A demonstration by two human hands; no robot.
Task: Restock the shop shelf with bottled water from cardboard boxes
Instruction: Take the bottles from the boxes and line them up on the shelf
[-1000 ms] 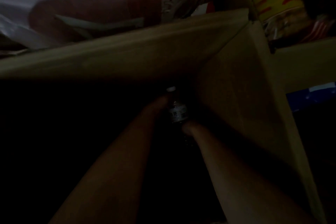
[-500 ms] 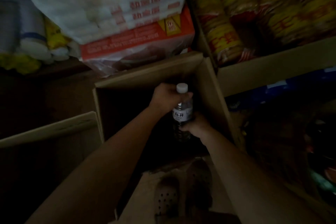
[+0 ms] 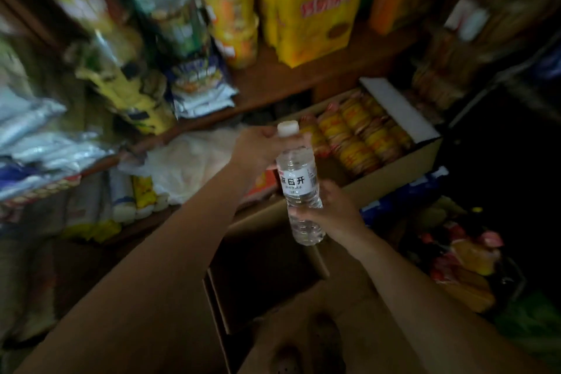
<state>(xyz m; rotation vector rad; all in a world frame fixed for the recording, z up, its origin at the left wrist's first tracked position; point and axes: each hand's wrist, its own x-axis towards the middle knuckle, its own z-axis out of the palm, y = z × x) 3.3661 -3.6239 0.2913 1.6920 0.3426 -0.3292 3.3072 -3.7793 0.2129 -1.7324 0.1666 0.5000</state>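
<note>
A clear water bottle [image 3: 299, 182] with a white cap and a white label is upright in the air at the centre of view. My left hand [image 3: 258, 149] grips its neck and shoulder just under the cap. My right hand [image 3: 332, 212] holds the lower half of the bottle from the right. Below the bottle lies the open cardboard box [image 3: 243, 297], its inside dark so I cannot see what it holds.
A wooden shelf [image 3: 282, 82] behind carries yellow snack bags and jars. To the right an open carton [image 3: 400, 109] holds yellow packets. White and yellow packets fill the lower left shelf [image 3: 91, 161]. Bagged goods [image 3: 464, 264] lie at right.
Both hands have lifted the bottle up out of the dark box. The view has risen from the box's inside to the stocked shelves.
</note>
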